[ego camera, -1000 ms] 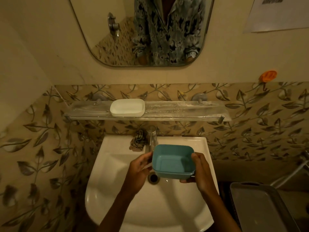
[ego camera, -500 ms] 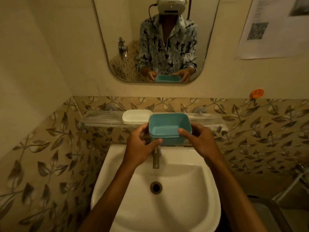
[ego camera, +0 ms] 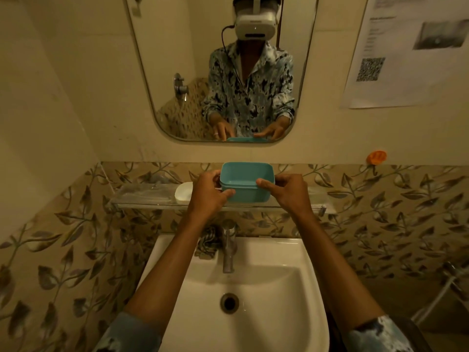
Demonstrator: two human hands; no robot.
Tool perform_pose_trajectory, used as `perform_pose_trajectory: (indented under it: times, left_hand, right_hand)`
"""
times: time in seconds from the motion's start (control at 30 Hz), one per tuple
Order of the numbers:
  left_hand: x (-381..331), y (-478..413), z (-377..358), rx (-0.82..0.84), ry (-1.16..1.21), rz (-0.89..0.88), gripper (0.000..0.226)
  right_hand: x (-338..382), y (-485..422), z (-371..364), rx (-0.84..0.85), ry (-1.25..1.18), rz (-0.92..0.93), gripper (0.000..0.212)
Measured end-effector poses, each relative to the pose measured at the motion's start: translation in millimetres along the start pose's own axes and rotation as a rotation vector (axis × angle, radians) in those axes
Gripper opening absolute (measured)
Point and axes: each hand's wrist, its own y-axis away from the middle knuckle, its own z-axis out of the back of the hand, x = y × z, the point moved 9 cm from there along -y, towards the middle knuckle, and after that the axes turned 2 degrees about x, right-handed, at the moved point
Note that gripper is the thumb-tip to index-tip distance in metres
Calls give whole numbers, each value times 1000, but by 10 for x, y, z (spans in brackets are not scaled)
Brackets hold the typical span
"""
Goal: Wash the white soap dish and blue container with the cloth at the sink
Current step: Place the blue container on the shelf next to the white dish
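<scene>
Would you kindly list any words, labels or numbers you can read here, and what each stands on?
No text is legible.
Paper notice: printed lines too blurred to read, beside a QR code.
Headset in the mirror: front marking too small to read.

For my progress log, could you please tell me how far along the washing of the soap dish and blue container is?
Looks done: the white soap dish sits on the glass shelf, and the cloth lies bunched beside the tap. In hand: the left hand and right hand grip the blue container at shelf level, right of the dish. Left: letting go; whether it rests there yet is unclear.
</scene>
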Motion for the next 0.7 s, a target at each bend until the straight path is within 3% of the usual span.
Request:
perform_pose_trajectory:
  times: [0.27, 0.57, 0.63, 0.7]
  left_hand:
    - [148, -15, -49, -52, -186, -14, 59]
    - [246, 33, -80, -38, -236, -12, 68]
    - [213, 88, 16, -92, -182, -67, 62]
    - [228, 243, 230, -265, -114, -113, 45]
  right_hand:
    - [-148, -35, -131, 63, -37, -16, 49]
    - [-222, -8, -193, 101, 25, -8, 47]
    - [-199, 34, -127, 31, 83, 1, 44]
    - [-165, 117, 27, -116, 109, 60, 35]
